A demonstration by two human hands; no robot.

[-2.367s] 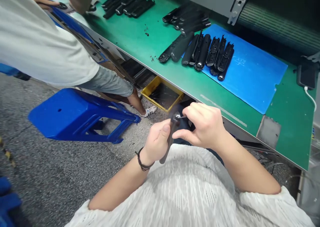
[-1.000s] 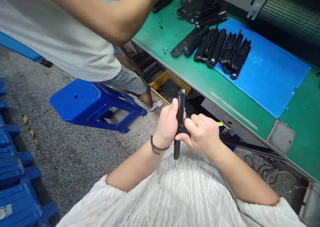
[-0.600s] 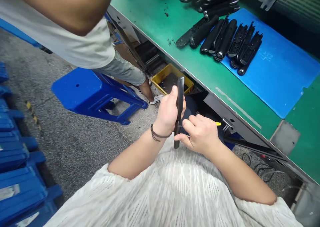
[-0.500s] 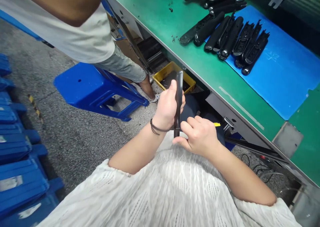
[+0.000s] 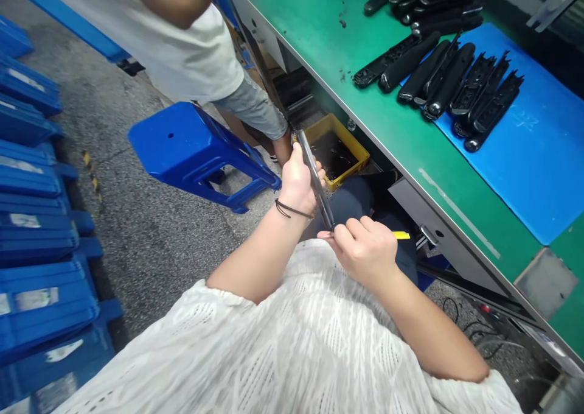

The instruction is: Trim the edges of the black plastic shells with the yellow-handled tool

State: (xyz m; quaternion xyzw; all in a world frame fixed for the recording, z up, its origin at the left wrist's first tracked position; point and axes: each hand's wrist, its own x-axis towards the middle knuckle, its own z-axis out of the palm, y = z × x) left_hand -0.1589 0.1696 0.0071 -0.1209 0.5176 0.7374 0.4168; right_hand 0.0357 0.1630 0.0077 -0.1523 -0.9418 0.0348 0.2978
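Observation:
My left hand [image 5: 298, 182] is wrapped round a long dark plastic part [image 5: 316, 179], which tilts with its upper end to the left. At the part's lower end is my right hand [image 5: 365, 246], its fingers closed round a tool with a yellow handle [image 5: 401, 235]. The tool's working end is hidden by my fingers. Several black parts [image 5: 449, 82] lie side by side on the green table, partly over a blue sheet [image 5: 524, 134].
A blue stool [image 5: 171, 137] stands at the left beside a person in a white shirt [image 5: 196, 55]. Under the table edge sits a yellow bin [image 5: 360, 158] with dark pieces. Blue crates [image 5: 41, 292] line the far left. A metal plate [image 5: 545, 283] lies on the table's near corner.
The dark part has tilted from nearly upright to leaning left at its top. My right thumb has moved up to its lower end. The whole view has shifted a little.

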